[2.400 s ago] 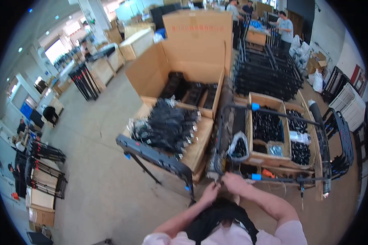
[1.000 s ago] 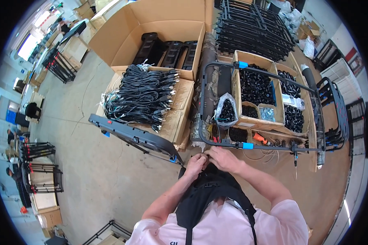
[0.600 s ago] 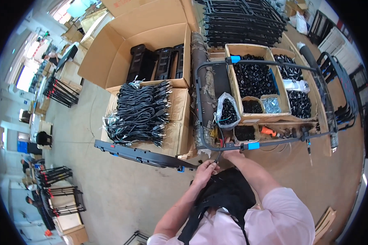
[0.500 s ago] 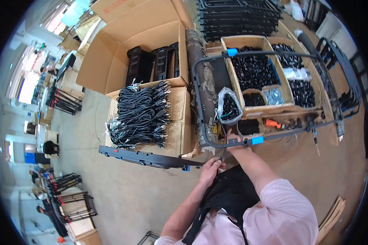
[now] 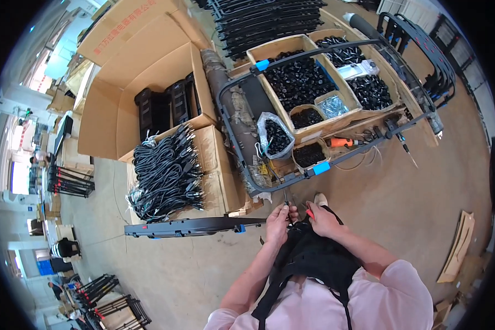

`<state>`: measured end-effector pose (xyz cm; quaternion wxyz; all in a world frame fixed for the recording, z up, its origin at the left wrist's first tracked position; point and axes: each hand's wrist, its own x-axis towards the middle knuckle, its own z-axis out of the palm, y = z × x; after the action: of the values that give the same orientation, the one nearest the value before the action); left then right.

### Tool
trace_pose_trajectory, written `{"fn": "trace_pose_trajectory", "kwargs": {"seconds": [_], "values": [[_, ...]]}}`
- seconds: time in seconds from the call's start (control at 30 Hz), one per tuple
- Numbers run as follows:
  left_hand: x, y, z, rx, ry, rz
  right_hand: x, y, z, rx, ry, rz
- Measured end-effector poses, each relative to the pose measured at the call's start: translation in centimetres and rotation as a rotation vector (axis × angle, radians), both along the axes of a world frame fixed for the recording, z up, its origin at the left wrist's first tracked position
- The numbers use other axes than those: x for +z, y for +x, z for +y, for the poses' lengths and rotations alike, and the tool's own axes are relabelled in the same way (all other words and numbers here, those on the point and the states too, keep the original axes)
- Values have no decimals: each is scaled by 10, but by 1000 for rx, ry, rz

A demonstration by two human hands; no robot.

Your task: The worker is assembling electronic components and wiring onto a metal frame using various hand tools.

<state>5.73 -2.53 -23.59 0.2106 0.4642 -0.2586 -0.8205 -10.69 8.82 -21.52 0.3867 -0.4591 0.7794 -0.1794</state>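
Note:
In front of my apron my left hand (image 5: 279, 223) pinches a thin dark cable (image 5: 285, 199) hanging from the near left corner of a black tubular frame (image 5: 346, 160). Close beside it on the right, my right hand (image 5: 323, 221) is closed round a red-handled tool (image 5: 310, 213) that looks like pliers; its jaws are too small to make out. The frame lies across the bench and carries blue clips (image 5: 321, 168). A long black bar-shaped part (image 5: 187, 226) reaches from the left almost to my left hand.
Bundled black cables (image 5: 165, 173) lie on a carton, below an open cardboard box (image 5: 107, 118) of black housings. Wooden trays (image 5: 308, 133) hold black and silver small parts. Beside them are a plastic bag (image 5: 275, 136) of black pieces and an orange-handled tool (image 5: 342, 142). Cardboard strips (image 5: 456, 247) lie on the floor.
My right hand has come back from the bench under the frame and now holds the red-handled tool near my left hand. The whole view has swung, shifting the bench leftward.

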Motion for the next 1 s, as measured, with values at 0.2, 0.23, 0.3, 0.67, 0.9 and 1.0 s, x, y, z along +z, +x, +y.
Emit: {"fn": "trace_pose_trajectory", "kwargs": {"seconds": [0.2,0.23,0.3,0.67,0.9,1.0], "values": [[-9,-7,2,13,-65,-123,1,3,13,51,-13,-47],[-10,-9,2,6,-83,-140,4,3,12,48,23,-68],[-10,-12,4,0,-110,-167,8,2,11,52,74,-118],[-2,-33,28,87,-385,-343,37,-14,5,206,141,-115],[-1,-38,30,70,-525,-481,42,-15,3,276,121,-39],[5,-37,19,3,-544,-398,37,-17,11,249,15,80]]}}
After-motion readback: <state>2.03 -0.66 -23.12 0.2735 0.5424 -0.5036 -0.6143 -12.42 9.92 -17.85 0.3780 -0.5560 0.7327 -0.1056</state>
